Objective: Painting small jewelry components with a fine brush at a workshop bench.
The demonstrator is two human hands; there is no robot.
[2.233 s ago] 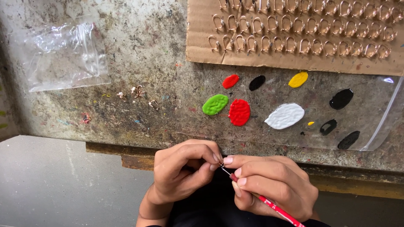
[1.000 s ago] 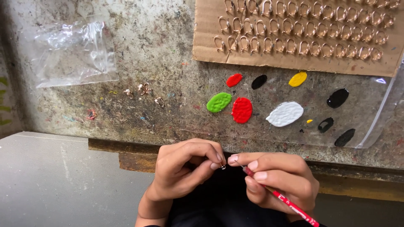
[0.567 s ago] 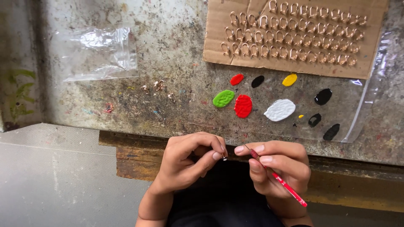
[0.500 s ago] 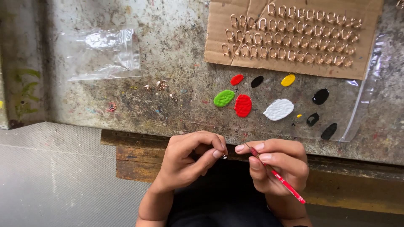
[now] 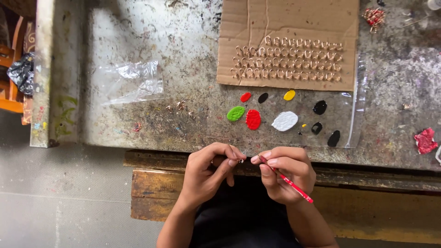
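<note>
**Small metal piece, painted by hand with a fine brush**

Landmark: clear plastic sheet point(image 5: 351, 119) serving as palette, lying on the worn tabletop point(image 5: 138, 27).

- Left hand point(image 5: 206, 172): just below the sheet's near edge, thumb and forefinger pinched together on a tiny metal piece point(image 5: 240, 160); its shape is too small to tell.
- Right hand point(image 5: 287, 177): beside the left, below the sheet, fingers closed in a pen grip on a red-handled brush point(image 5: 287, 180) whose tip meets the piece.
- On the sheet: paint blobs, green point(image 5: 235, 113), red point(image 5: 253, 119), white point(image 5: 285, 121), yellow point(image 5: 289, 95) and several black.
- Above the sheet: cardboard point(image 5: 289, 18) carrying rows of small golden pieces point(image 5: 287, 62).
- Left of the sheet: crumpled clear bag point(image 5: 133, 82) and a few loose pieces.

Handling note, as judgement: the work likely goes best with both hands touching for steadiness, the piece turned by the left fingers rather than the brush swung, and little paint loaded so it stays within the surface.
</note>
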